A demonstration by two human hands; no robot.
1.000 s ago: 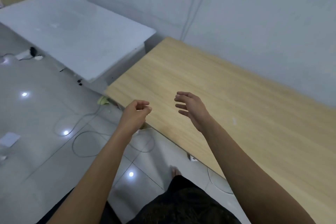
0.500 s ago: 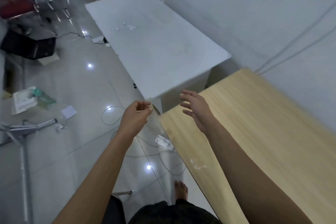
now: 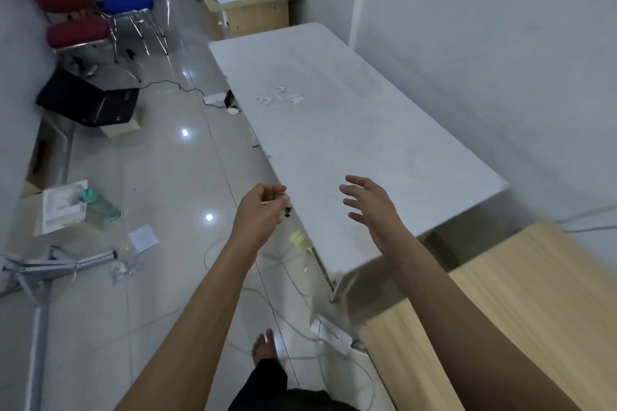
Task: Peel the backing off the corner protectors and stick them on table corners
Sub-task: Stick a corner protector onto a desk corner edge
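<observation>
Left hand [image 3: 260,210] curls, apparently pinching a small pale scrap [image 3: 267,202]; right hand [image 3: 370,207] spreads open over the white rectangular table [image 3: 367,130].

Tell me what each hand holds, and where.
Left hand pinches a small pale sliver; its identity and held part cannot be told. Right hand holds nothing.

L hand [image 3: 258,210] & R hand [image 3: 370,207] moved off wood table [image 3: 500,310] to white table [image 3: 367,143].

The person's two arms are bare, and the left hand [image 3: 260,212] and right hand [image 3: 372,207] are bare too. Black cloth trousers [image 3: 268,380] cover one leg above a bare foot [image 3: 263,345].
</observation>
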